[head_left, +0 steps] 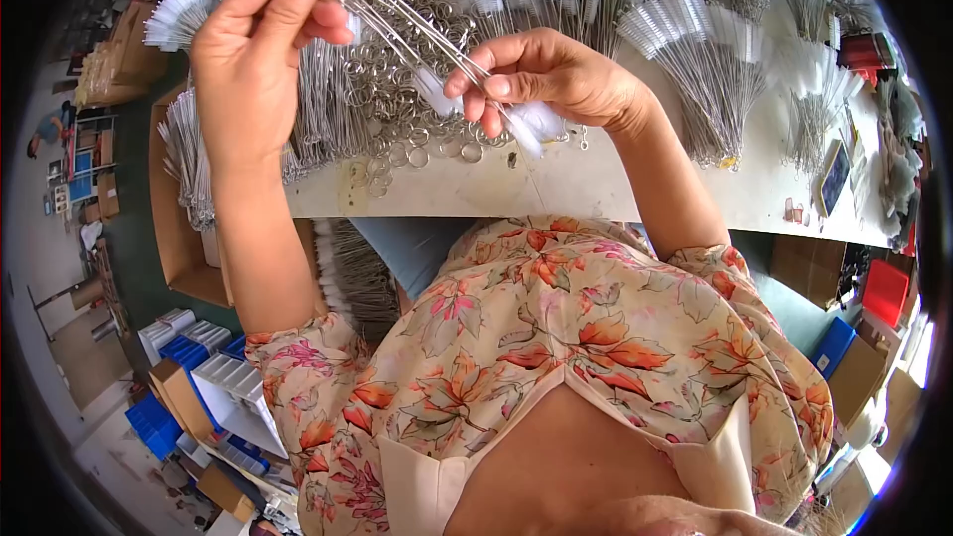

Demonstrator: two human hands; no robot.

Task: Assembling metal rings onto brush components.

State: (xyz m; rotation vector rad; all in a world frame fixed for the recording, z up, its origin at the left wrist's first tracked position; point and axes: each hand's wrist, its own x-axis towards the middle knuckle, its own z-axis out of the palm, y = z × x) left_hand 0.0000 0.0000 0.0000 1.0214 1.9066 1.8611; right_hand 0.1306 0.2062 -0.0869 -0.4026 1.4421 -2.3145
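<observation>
Several thin wire brushes (422, 28) with white bristle heads stretch between my two hands above the table. At the upper left, my left hand (248, 69) is closed, its fingertips pinching the looped wire ends; whether a ring is also there is too small to tell. My right hand (561, 79) closes around the wires close to the bristles, with the white heads pointing down past its fingers. Beneath the held brushes spreads a heap of loose metal rings (392, 94), some of them scattered toward the table's near edge.
Bundles of similar brushes (695, 69) fan out along the back and right of the white table (615, 184). A dark phone-like device (836, 179) lies at the right edge. Left of the table stands an open cardboard box (184, 273); blue and white bins (233, 387) are at lower left.
</observation>
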